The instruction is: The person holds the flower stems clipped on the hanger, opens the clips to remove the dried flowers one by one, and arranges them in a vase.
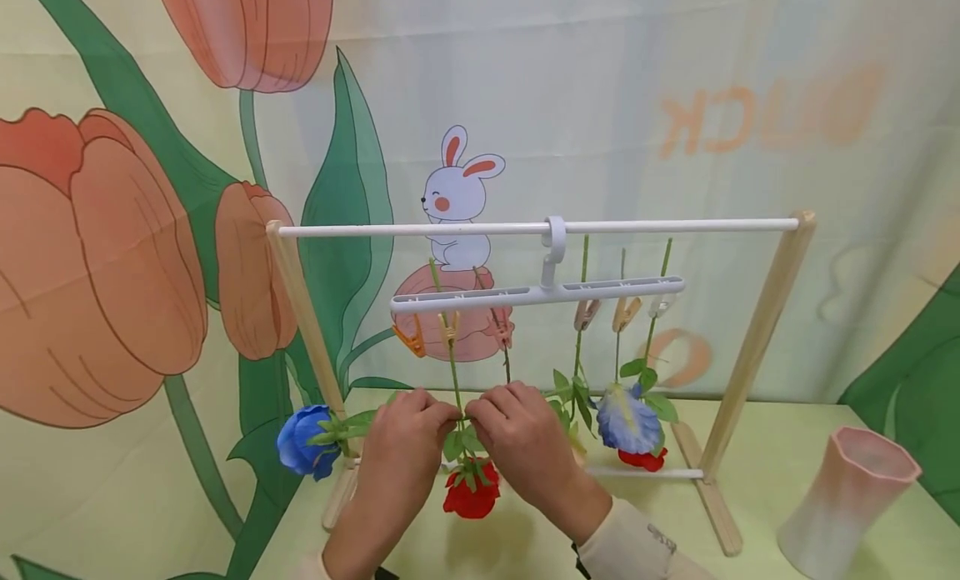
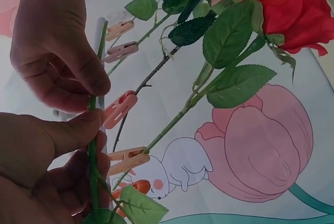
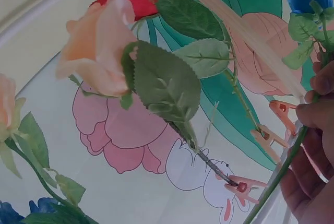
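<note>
A blue artificial rose [image 1: 307, 442] lies sideways at the left, its green stem [image 2: 94, 177] running through both hands. My left hand [image 1: 405, 459] grips this stem between thumb and curled fingers. Close beside it, my right hand [image 1: 521, 438] pinches the same stem farther from the bloom. Just behind the hands, a red rose [image 1: 472, 490] hangs head down from a pale yellow clip [image 1: 450, 328] on a grey clip hanger [image 1: 472, 297]. An orange clip [image 1: 408, 338] at the hanger's left end holds nothing. A pink clip [image 3: 244, 187] grips a peach rose's [image 3: 99, 51] dark stem.
The hanger hooks over a white rod [image 1: 412, 229] between wooden posts [image 1: 757, 347]. Farther right, several clips hold more hanging flowers, including a pale blue one [image 1: 628, 420]. A pink-and-white vase [image 1: 847, 501] stands at the right. Behind is a printed curtain [image 1: 600, 105].
</note>
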A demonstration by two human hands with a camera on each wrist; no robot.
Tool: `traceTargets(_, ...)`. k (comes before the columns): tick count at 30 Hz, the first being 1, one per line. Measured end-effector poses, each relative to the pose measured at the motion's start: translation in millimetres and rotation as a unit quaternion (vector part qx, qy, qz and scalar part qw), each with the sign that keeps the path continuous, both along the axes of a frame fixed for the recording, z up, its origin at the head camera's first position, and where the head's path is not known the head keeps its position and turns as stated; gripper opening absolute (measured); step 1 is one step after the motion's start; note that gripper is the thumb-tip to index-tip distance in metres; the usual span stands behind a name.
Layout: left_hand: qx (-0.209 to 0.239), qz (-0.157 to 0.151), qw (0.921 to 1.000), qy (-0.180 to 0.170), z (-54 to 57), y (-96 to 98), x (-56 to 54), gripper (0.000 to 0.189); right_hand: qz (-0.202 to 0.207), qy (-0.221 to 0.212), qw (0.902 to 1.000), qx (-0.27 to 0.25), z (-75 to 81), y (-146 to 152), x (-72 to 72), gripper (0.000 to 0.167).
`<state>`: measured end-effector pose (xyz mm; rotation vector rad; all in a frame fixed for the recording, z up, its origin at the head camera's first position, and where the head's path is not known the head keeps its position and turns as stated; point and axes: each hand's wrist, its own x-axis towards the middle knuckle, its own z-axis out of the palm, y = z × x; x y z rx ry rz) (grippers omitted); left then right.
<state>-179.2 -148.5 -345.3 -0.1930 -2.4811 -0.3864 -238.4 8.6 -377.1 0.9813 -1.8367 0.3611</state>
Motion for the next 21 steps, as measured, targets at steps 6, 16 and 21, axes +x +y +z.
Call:
traceTargets(6, 0.004, 0.003, 1.0000, -0.003, -3.3, 4.1, 0.8, 0.013, -0.003, -0.010, 0.9998, -0.015, -3.3, 0, 1.7, 0.021)
traceTargets(16, 0.004, -0.002, 0.9999, -0.013, -1.2, 9.0, 0.3, 0.009, -0.002, 0.000, 0.9997, -0.026, -9.6, 4, 0.9, 0.024)
traceTargets(21, 0.007, -0.009, 0.9999, -0.011, -1.9, 12.1, 0.4, 0.017, -0.001, 0.001, 0.9998, -0.020, -13.4, 8, -0.3, 0.019)
